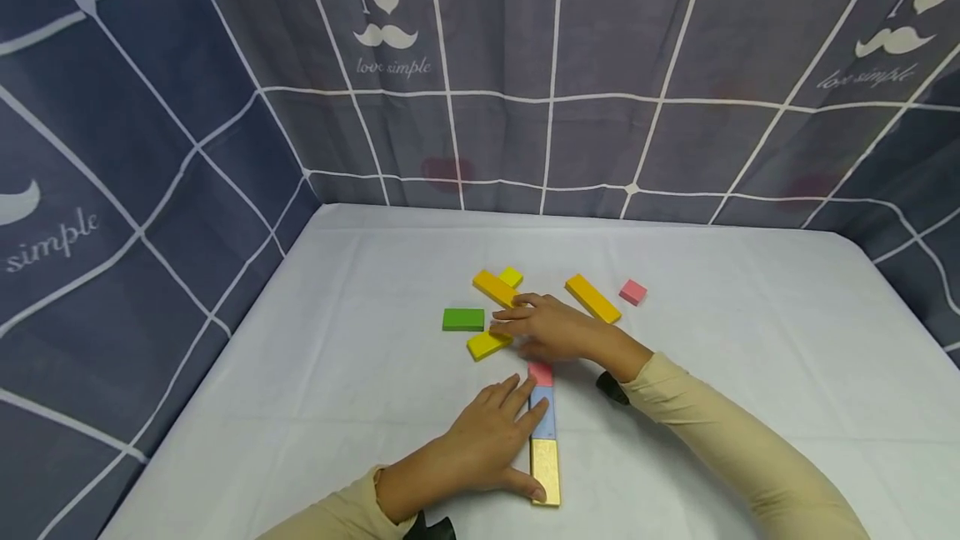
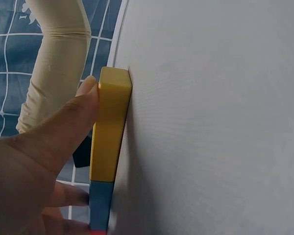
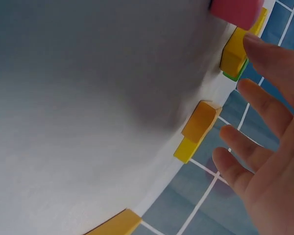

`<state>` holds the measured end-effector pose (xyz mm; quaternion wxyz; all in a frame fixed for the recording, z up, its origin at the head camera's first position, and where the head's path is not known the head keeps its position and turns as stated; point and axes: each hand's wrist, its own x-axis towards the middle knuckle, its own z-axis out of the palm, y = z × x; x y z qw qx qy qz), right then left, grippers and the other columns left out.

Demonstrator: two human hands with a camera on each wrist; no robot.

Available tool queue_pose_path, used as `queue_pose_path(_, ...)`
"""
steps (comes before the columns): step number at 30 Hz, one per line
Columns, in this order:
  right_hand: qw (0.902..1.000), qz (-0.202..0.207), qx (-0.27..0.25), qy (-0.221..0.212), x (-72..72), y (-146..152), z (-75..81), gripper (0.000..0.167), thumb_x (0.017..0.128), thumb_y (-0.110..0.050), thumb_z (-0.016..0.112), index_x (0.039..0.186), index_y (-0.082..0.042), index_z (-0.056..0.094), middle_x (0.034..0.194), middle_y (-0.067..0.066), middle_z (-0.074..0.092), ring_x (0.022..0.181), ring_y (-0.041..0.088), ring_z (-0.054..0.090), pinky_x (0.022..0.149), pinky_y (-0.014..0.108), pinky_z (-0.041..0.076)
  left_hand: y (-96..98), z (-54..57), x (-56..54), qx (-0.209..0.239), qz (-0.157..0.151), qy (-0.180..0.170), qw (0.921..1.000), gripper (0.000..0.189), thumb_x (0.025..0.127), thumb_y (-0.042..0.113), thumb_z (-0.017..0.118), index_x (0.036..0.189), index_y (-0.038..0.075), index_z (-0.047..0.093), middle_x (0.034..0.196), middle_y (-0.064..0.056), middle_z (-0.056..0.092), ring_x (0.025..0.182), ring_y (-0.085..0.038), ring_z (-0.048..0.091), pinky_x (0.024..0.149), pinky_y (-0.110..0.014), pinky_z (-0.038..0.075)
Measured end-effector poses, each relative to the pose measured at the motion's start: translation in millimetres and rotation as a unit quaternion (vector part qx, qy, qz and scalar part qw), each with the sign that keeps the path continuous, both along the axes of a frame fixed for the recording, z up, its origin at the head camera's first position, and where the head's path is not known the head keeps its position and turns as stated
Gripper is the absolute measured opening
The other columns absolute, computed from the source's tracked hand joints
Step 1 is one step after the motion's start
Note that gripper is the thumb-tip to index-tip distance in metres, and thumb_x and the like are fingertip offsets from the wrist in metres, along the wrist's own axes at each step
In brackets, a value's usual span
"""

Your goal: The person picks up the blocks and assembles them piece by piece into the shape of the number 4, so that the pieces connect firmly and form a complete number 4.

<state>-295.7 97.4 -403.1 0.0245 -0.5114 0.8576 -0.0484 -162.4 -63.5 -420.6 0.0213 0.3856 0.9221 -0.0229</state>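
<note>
Prob. row-aligning: L. hand (image 1: 486, 444), fingers extended, is touching gold block (image 1: 547, 472) adj. blue block (image 1: 545, 415); R. hand (image 1: 553, 329), fingers spread, is hovering beyond blue block; next prob. needs pinching.

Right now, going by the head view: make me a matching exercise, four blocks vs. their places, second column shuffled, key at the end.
Column 1
1. green rectangular block
2. pale blue rectangular block
3. gold rectangular block
4. loose pink stubby block

Column 2
A. farthest right of the blocks
B. near end of the row, closest to the camera
C. farthest left of the blocks
D. between the gold block and the row's pink block

Pairs: 1-C, 2-D, 3-B, 4-A
</note>
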Motion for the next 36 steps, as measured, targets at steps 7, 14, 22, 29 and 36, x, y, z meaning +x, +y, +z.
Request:
queue_pose_path(7, 0.9999, -0.005, -0.009, -0.013, -4.9, -8, -2.3, 0.045, 0.085, -0.016, 0.064, 0.128, -0.020, 0.054, 0.129, 0.001, 0.055, 0.123, 0.035, 0.044, 0.095, 0.051, 0.040, -0.9, -1.8, -0.3, 0.000, -0.001, -0.008, 1.0000, 0.097, 0.066, 0.079, 0.047, 0.137, 0.014, 0.042, 0.146, -0.013, 0.031, 0.133, -0.030, 0.031, 0.104, -0.039, 0.033)
queue_pose_path(14, 0.9995, -0.012, -0.026, -0.012, -6.3, -9, -6.7, 0.042, 0.083, -0.018, 0.066, 0.124, -0.021, 0.058, 0.123, -0.001, 0.061, 0.121, 0.034, 0.046, 0.094, 0.050, 0.041, -0.3, -2.6, -0.1, 0.002, -0.002, -0.002, 1.0000, 0.097, 0.066, 0.080, 0.047, 0.137, 0.014, 0.042, 0.146, -0.014, 0.031, 0.132, -0.030, 0.032, 0.104, -0.039, 0.033)
queue_pose_path(22, 0.9987, -0.022, -0.045, -0.005, -5.7, -7, -7.4, 0.038, 0.079, -0.021, 0.070, 0.117, -0.018, 0.063, 0.120, 0.000, 0.062, 0.120, 0.032, 0.046, 0.094, 0.049, 0.041, -0.9, -3.4, -1.1, 0.004, -0.003, -0.003, 1.0000, 0.097, 0.065, 0.080, 0.046, 0.137, 0.014, 0.042, 0.146, -0.014, 0.031, 0.133, -0.031, 0.032, 0.103, -0.039, 0.033)
queue_pose_path(29, 0.9981, -0.045, -0.043, -0.005, -2.5, -2, -6.2, 0.034, 0.079, -0.018, 0.071, 0.113, -0.018, 0.065, 0.115, -0.001, 0.065, 0.120, 0.030, 0.046, 0.095, 0.047, 0.040, 0.0, -1.0, -0.5, 0.008, -0.002, -0.005, 1.0000, 0.097, 0.066, 0.079, 0.048, 0.136, 0.013, 0.043, 0.146, -0.015, 0.031, 0.132, -0.032, 0.032, 0.104, -0.040, 0.033)
queue_pose_path(36, 0.9956, -0.086, -0.034, -0.010, 2.7, 8, -5.8, 0.034, 0.079, -0.020, 0.071, 0.113, -0.019, 0.066, 0.112, -0.003, 0.066, 0.122, 0.028, 0.045, 0.098, 0.046, 0.038, 0.6, 0.1, -0.2, 0.007, 0.000, -0.008, 0.9999, 0.097, 0.066, 0.078, 0.049, 0.136, 0.013, 0.043, 0.146, -0.016, 0.032, 0.132, -0.032, 0.032, 0.104, -0.040, 0.033)
